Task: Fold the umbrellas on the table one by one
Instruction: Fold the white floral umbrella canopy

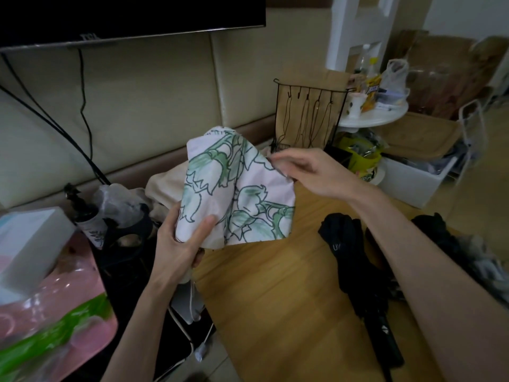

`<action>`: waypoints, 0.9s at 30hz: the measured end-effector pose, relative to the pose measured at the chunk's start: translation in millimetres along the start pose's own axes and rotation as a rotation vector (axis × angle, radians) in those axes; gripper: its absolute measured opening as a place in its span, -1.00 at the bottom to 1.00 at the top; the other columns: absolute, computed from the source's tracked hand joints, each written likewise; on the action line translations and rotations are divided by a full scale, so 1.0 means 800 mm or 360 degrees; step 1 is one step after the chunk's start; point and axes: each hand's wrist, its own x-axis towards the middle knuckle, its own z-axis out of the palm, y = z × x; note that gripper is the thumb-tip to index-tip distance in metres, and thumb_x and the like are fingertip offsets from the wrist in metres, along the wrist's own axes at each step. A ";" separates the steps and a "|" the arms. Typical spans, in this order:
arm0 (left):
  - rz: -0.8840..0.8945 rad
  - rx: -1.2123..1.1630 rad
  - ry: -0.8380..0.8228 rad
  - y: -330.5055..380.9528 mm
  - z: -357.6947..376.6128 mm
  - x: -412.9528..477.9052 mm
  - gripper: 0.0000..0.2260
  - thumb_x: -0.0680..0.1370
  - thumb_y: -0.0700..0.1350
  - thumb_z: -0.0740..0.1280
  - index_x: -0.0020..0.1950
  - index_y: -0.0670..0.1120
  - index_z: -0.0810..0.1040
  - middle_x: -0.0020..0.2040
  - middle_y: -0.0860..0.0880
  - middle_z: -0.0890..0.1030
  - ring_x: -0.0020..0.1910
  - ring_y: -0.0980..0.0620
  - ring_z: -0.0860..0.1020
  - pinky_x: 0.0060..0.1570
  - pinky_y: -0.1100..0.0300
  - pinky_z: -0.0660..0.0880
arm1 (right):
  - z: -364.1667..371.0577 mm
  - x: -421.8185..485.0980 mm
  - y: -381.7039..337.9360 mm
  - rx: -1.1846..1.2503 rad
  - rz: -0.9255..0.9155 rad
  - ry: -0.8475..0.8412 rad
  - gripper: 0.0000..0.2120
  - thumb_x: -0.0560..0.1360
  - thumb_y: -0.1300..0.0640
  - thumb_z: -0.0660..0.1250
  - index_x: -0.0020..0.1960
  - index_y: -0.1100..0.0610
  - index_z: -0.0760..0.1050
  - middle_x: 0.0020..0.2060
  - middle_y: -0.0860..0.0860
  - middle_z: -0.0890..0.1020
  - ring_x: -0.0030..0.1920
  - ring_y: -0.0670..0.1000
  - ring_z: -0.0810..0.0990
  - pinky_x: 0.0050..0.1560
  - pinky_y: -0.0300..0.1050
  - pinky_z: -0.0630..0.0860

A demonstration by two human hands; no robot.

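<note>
A white umbrella printed with green leaves is held upright above the left end of the wooden table. My left hand grips its lower end, thumb pressed across the fabric. My right hand pinches a fabric edge at the umbrella's upper right. A black umbrella lies collapsed on the table to the right, its handle pointing toward me. Another dark umbrella lies partly hidden behind my right forearm. A beige one sits behind the floral one.
A pink tray with a white box and plastic bags stands at the left. A black wire rack stands at the table's far end. White bins and a round shelf with bottles crowd the right. Cables hang under a TV.
</note>
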 end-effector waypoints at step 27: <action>-0.0067 -0.0168 0.0038 0.010 -0.002 -0.006 -0.84 0.52 0.04 0.48 0.10 0.20 0.65 -0.34 -0.03 0.58 -0.49 -0.05 0.39 -0.57 0.22 0.36 | 0.017 -0.013 0.018 0.0819 0.0261 0.0244 -0.82 0.56 0.00 0.46 0.04 0.10 0.72 0.02 -0.04 0.76 0.02 -0.12 0.70 0.05 -0.24 0.59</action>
